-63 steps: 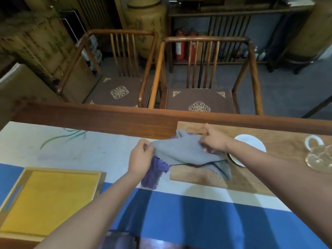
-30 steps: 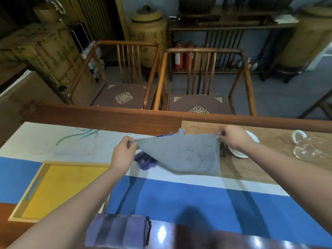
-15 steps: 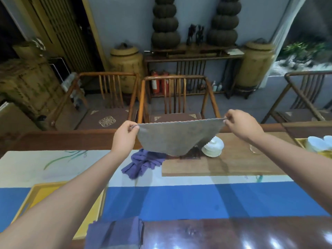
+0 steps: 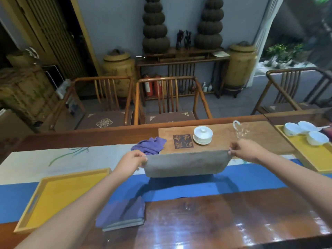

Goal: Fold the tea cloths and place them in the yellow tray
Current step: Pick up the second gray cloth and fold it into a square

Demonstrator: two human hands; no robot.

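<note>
Grey cloth (image 4: 186, 165) held taut above the table, one corner pinched by left hand (image 4: 130, 161), other by right hand (image 4: 247, 151), yellow tray (image 4: 59, 196) nearby at left

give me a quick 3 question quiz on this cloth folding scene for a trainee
1. True or false: the yellow tray by the left arm already holds a cloth.
2. Which cloth do the left hand and right hand hold stretched between them?
A. grey cloth
B. purple cloth
3. Fill in: the lidded white cup stands on a wooden ____.

Key: 1 false; 2 A; 3 board
</note>
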